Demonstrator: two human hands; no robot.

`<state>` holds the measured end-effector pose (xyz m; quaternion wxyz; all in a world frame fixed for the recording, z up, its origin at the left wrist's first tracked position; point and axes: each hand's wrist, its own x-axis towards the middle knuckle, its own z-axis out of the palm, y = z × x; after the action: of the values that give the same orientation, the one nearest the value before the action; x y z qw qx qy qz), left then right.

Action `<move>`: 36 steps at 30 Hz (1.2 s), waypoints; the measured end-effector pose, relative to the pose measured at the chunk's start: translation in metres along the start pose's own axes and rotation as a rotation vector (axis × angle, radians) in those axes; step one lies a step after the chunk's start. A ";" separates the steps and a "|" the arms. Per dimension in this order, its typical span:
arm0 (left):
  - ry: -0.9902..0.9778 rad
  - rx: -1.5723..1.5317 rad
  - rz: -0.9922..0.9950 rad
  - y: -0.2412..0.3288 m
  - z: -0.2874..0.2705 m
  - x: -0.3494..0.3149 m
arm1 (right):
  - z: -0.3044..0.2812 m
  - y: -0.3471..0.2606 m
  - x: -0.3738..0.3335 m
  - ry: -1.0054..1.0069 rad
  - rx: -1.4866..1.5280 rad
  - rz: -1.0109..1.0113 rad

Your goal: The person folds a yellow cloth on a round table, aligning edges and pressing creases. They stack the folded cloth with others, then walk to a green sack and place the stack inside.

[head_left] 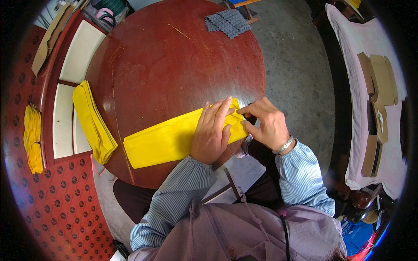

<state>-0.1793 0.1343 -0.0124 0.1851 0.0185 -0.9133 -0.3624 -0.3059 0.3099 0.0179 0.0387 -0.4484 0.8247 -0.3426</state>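
A long folded yellow sheet (163, 139), thin and either cloth or plastic, lies across the near part of the round red table. Resting on its right half is my left hand (210, 137), palm down with the fingers stretched out. My right hand (265, 124) is at the sheet's right end, its thumb and bent forefinger pinching the crumpled edge. A silvery bracelet (285, 145) circles my right wrist. To the left, a second folded yellow bundle (93, 124) hangs partly over the table's edge.
The round red table (174, 65) carries a grey textured cloth (228, 24) at its far edge. At left stands a red cabinet with white panels (64, 119), with a yellow stack (32, 139) beyond it. Opened cardboard boxes (383, 82) lie on a pale-covered surface at right.
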 end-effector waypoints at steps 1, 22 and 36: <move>0.007 0.007 -0.002 0.000 0.001 0.000 | 0.002 0.002 0.001 0.005 -0.005 0.019; -0.034 -0.011 -0.010 0.001 -0.002 0.000 | 0.016 0.008 0.013 0.069 -0.017 0.136; -0.041 0.012 0.002 0.001 -0.002 0.001 | 0.004 0.004 0.002 0.068 0.061 0.074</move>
<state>-0.1789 0.1335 -0.0099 0.1666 0.0112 -0.9190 -0.3571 -0.3086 0.3072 0.0128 0.0367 -0.4043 0.8308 -0.3808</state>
